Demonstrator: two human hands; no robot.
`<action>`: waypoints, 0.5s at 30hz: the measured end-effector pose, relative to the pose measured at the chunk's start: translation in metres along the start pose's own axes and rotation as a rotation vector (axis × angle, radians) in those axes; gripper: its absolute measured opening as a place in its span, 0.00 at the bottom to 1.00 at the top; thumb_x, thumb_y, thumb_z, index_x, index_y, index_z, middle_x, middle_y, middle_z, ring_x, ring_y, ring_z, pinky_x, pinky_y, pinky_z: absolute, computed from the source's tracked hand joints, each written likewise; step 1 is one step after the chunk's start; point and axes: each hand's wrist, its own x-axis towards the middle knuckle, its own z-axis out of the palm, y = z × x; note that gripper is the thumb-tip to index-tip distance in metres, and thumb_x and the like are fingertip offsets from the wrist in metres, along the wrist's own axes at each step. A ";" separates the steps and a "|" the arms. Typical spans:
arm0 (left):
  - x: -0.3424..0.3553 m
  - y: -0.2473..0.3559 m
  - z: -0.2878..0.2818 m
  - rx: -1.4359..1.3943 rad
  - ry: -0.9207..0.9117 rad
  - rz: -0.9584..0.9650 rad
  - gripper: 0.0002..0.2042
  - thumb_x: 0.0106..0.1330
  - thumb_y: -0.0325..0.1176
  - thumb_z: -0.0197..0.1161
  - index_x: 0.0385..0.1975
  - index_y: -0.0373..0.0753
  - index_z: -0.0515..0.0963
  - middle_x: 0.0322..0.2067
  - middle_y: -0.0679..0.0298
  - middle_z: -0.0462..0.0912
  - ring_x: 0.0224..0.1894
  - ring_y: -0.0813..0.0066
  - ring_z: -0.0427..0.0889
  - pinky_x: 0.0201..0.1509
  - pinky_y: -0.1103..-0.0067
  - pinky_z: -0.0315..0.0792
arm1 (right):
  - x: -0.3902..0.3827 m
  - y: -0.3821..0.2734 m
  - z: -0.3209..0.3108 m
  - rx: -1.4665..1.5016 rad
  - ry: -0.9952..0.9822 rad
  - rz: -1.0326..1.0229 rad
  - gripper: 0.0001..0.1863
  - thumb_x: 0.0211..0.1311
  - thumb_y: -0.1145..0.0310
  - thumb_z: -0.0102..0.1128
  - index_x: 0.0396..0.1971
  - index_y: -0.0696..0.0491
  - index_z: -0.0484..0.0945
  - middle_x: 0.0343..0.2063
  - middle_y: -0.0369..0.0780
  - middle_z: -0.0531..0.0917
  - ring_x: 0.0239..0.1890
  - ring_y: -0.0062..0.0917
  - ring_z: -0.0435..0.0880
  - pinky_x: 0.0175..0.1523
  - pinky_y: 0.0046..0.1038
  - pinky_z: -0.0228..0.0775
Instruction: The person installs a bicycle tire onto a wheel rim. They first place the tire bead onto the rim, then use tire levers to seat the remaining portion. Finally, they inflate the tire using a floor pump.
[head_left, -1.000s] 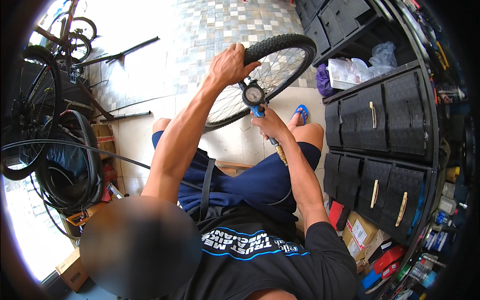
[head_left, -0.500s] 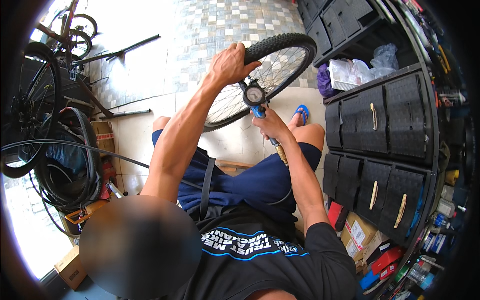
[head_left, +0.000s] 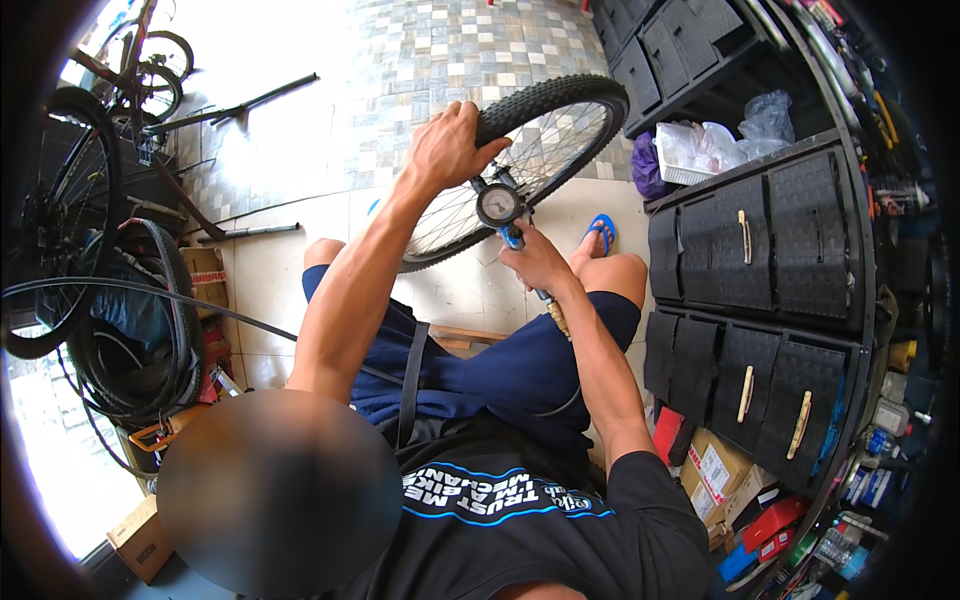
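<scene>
A knobby black bicycle wheel (head_left: 578,90) with thin spokes stands tilted between my knees. Wrapped over its tyre at the left is my left hand (head_left: 447,147), thumb stretched along the near side. My right hand (head_left: 537,257) grips a blue tyre inflator (head_left: 511,237) by its handle. The inflator's round dial gauge (head_left: 498,204) faces up in front of the spokes, close to the hub. A brass fitting (head_left: 558,316) hangs below that hand, over my right thigh. Whether the inflator's nozzle sits on a valve is hidden.
Black drawers (head_left: 712,245) line the right side, with a white basket (head_left: 684,172) of plastic bags above them. At the left are parked bicycles (head_left: 75,190), stacked tyres (head_left: 180,300) and a black hose (head_left: 170,292). Cardboard boxes (head_left: 715,470) lie at lower right.
The wheel has shifted slightly left and nearer, my left hand moving with it. My right hand and the inflator have also moved a little left and toward me, the gauge turning slightly.
</scene>
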 end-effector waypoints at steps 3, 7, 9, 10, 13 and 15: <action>-0.006 0.000 -0.003 -0.004 0.013 -0.003 0.29 0.66 0.61 0.64 0.37 0.33 0.74 0.36 0.49 0.82 0.39 0.50 0.84 0.44 0.60 0.76 | 0.001 0.002 0.002 -0.077 0.033 0.006 0.17 0.57 0.67 0.58 0.45 0.55 0.73 0.17 0.34 0.73 0.11 0.21 0.72 0.15 0.28 0.66; -0.013 0.003 -0.002 -0.020 0.014 -0.046 0.30 0.65 0.61 0.64 0.38 0.33 0.74 0.37 0.50 0.81 0.41 0.49 0.84 0.44 0.59 0.76 | 0.001 0.005 0.001 -0.095 -0.017 0.026 0.35 0.53 0.64 0.59 0.64 0.61 0.68 0.20 0.44 0.79 0.14 0.31 0.78 0.23 0.35 0.73; -0.016 -0.001 -0.002 -0.033 0.004 -0.057 0.30 0.66 0.62 0.64 0.39 0.32 0.74 0.35 0.51 0.81 0.41 0.53 0.84 0.44 0.60 0.76 | -0.001 0.007 0.001 -0.065 -0.044 0.042 0.36 0.54 0.64 0.59 0.64 0.61 0.68 0.20 0.43 0.79 0.14 0.30 0.78 0.22 0.34 0.72; -0.015 -0.006 -0.004 -0.144 -0.054 -0.053 0.32 0.65 0.63 0.64 0.39 0.32 0.75 0.36 0.50 0.81 0.41 0.53 0.84 0.45 0.61 0.76 | -0.002 0.008 0.000 -0.040 -0.048 0.034 0.34 0.54 0.64 0.59 0.63 0.61 0.68 0.21 0.43 0.79 0.14 0.29 0.77 0.22 0.33 0.71; -0.025 -0.031 -0.013 -0.627 -0.172 -0.015 0.39 0.61 0.68 0.65 0.46 0.28 0.78 0.39 0.48 0.81 0.41 0.60 0.81 0.46 0.65 0.75 | -0.008 0.010 -0.001 0.041 -0.076 0.047 0.30 0.56 0.65 0.59 0.59 0.59 0.71 0.22 0.40 0.78 0.13 0.26 0.75 0.21 0.31 0.69; -0.042 -0.045 -0.015 -0.679 -0.276 -0.065 0.40 0.61 0.67 0.66 0.50 0.27 0.78 0.40 0.47 0.82 0.42 0.62 0.81 0.46 0.66 0.74 | -0.013 0.011 -0.002 0.076 -0.095 0.028 0.26 0.57 0.66 0.59 0.56 0.58 0.72 0.22 0.38 0.78 0.13 0.23 0.74 0.20 0.29 0.68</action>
